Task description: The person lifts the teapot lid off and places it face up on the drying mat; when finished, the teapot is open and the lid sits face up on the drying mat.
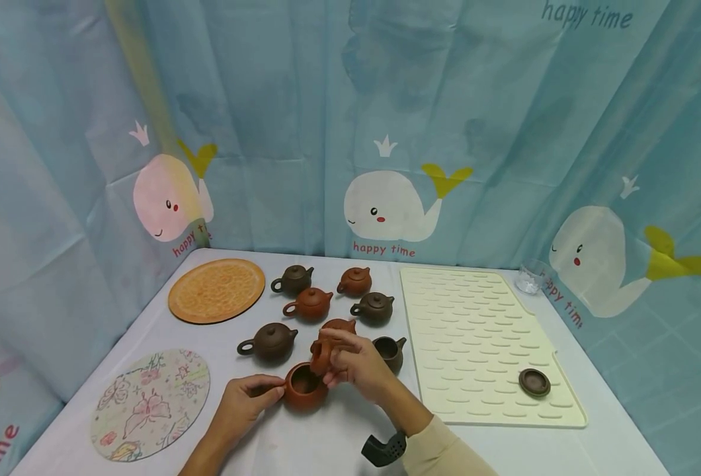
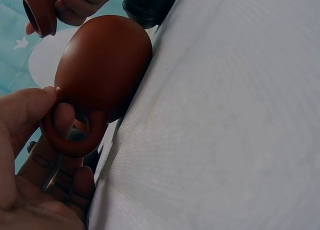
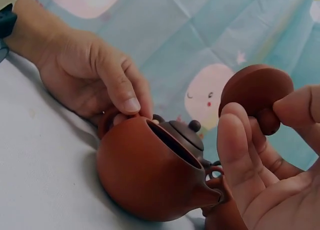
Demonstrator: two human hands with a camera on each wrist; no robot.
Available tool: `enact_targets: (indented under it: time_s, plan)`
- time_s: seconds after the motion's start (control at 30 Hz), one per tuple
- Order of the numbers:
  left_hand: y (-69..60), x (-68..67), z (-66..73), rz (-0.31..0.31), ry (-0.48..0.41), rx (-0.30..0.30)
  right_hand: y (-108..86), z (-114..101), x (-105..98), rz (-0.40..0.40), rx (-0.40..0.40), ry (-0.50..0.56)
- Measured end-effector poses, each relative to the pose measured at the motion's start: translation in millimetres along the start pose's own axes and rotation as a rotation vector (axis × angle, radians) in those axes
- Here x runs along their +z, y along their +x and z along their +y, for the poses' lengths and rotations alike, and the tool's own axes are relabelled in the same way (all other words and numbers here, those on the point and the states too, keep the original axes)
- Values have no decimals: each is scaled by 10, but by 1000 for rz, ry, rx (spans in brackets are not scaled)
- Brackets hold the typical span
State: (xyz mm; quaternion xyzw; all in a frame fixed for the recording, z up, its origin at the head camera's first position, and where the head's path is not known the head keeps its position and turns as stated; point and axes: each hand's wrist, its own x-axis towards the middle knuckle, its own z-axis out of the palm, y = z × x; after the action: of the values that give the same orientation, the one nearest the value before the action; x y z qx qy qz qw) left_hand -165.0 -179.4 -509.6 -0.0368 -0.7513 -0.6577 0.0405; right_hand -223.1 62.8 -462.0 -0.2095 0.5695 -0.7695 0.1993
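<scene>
An uncovered reddish-brown teapot (image 1: 305, 390) stands on the white cloth, its dark opening facing up in the head view. My left hand (image 1: 240, 404) pinches its ring handle (image 2: 75, 146) between thumb and fingers. Just above and to the right of the opening, my right hand (image 1: 359, 363) holds a red clay lid (image 1: 321, 356), tilted on edge. In the right wrist view the fingers of my right hand (image 3: 272, 175) grip the round knob of the lid (image 3: 255, 88), apart from the teapot body (image 3: 145, 172).
Behind are several lidded teapots, brown (image 1: 273, 342) and red (image 1: 311, 305). An uncovered brown pot (image 1: 389, 354) is right of my right hand. A cream mat (image 1: 469, 330) bears a brown lid (image 1: 534, 383); a clear bowl (image 1: 530, 277) is beyond. Two round mats (image 1: 216, 291) (image 1: 151, 404) lie left.
</scene>
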Motion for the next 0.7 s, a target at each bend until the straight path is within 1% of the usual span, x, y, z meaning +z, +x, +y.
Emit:
enact_targets:
  time_s: [0.2, 0.3, 0.43, 0.57, 0.7]
  plan:
    - [-1, -14, -5, -23, -3, -7, -8, 3, -13, -40, 14, 153]
    - [-1, -20, -4, -35, -10, -9, -15, -10, -21, -60, 21, 206]
    - [-3, -20, 7, -36, -25, 4, -23, -41, -19, -57, 34, 220]
    - [-5, -15, 16, -34, -39, 25, -23, -71, -1, -19, 42, 217]
    - [-8, -13, 18, -37, -41, 31, -31, -103, 13, 10, 32, 225]
